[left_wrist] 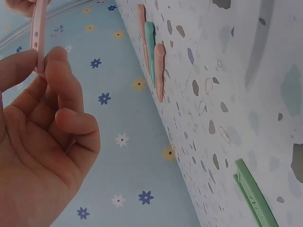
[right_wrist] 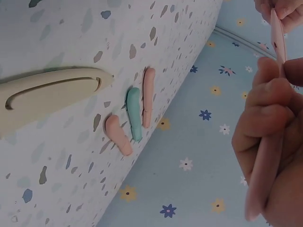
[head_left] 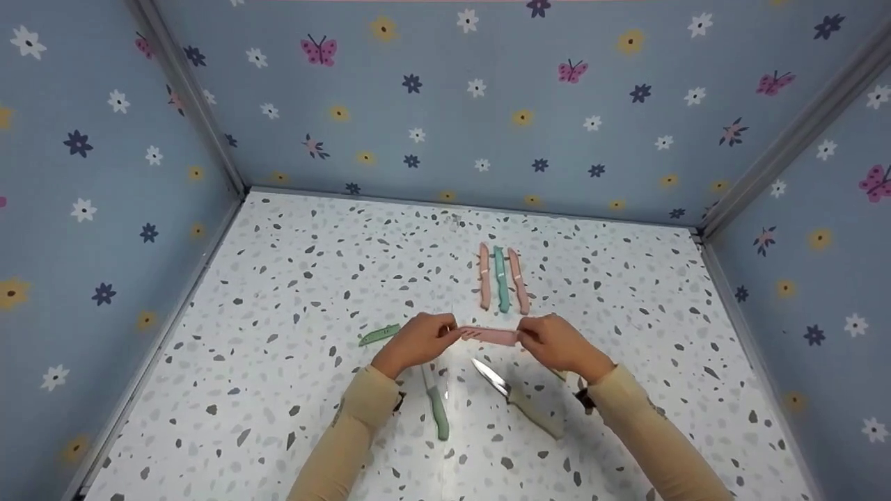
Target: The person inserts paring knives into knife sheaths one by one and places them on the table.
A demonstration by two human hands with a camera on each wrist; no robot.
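Note:
A pink slotted sheath [head_left: 489, 336] spans the gap between both hands, above the table. Its left end is pinched between the thumb and fingers of my left hand [head_left: 424, 339]. My right hand [head_left: 557, 342] grips a pink knife by its handle [right_wrist: 266, 175], at the sheath's right end. How far the blade sits inside is hidden. Below the hands lie a green-handled knife [head_left: 437, 412] and a cream-handled knife [head_left: 534, 414], both with bare blades. Beside the left hand rests a green sheath [head_left: 379, 335]. A cream sheath [right_wrist: 52, 97] lies partly under the right arm.
Beyond the hands, three knives lie side by side: a pink one [head_left: 484, 277], a teal one [head_left: 501, 280] and another pink one [head_left: 518, 282]. The speckled white table [head_left: 306, 278] is bounded by blue patterned walls [head_left: 445, 132] at the back and sides.

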